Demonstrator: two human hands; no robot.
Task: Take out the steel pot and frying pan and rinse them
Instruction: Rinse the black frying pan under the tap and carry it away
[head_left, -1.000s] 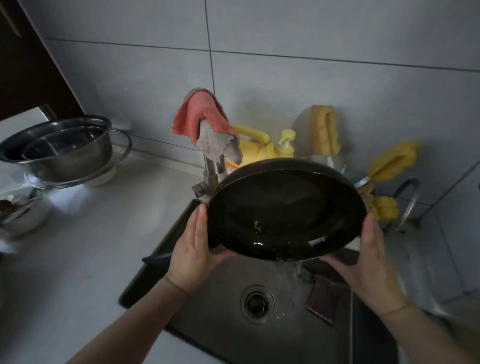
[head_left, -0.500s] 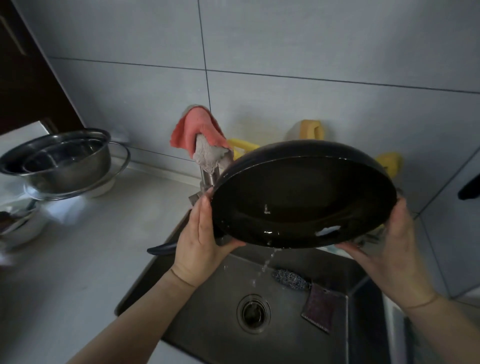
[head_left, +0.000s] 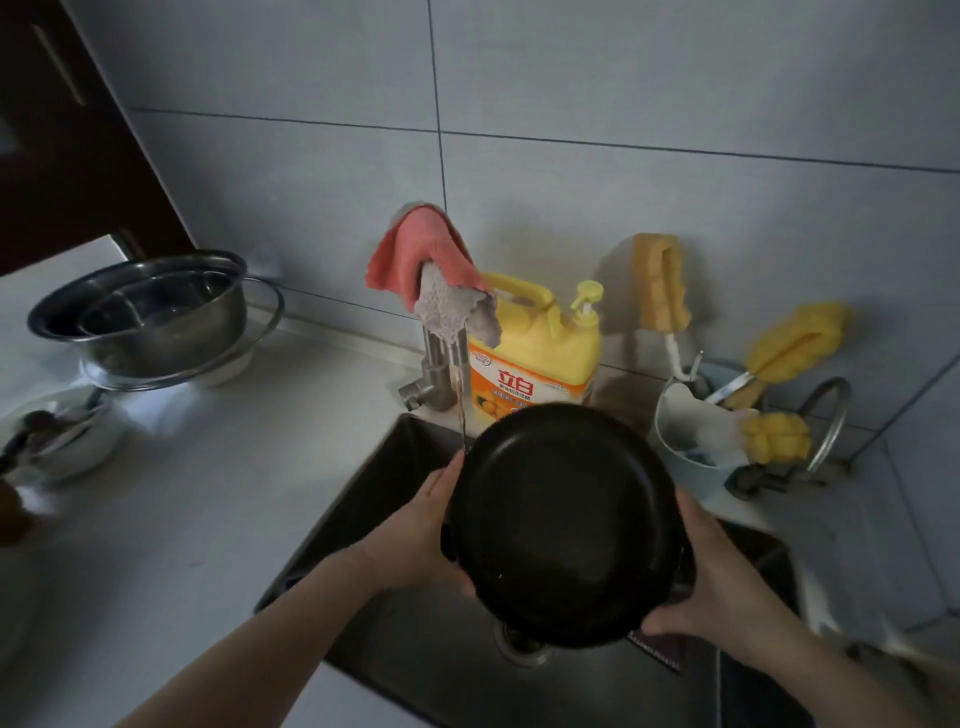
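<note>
Frying pan: round, black, matte frying pan, tilted up over the sink, between both hands.
Left hand: left hand grips the pan's left rim, fingers curled behind it.
Right hand: right hand clasps the lower right rim.
Water: thin stream from the steel faucet lands just above the left fingertips.
Steel pot: shiny steel pot, well left of the left hand, on the counter.
Label: yellow detergent jug behind the pan reads "立白".

I now hold the frying pan lower, down over the sink, tipped more steeply toward me than a second ago. My left hand and right hand sit lower with it. The faucet stream now meets the pan's upper left rim.
</note>
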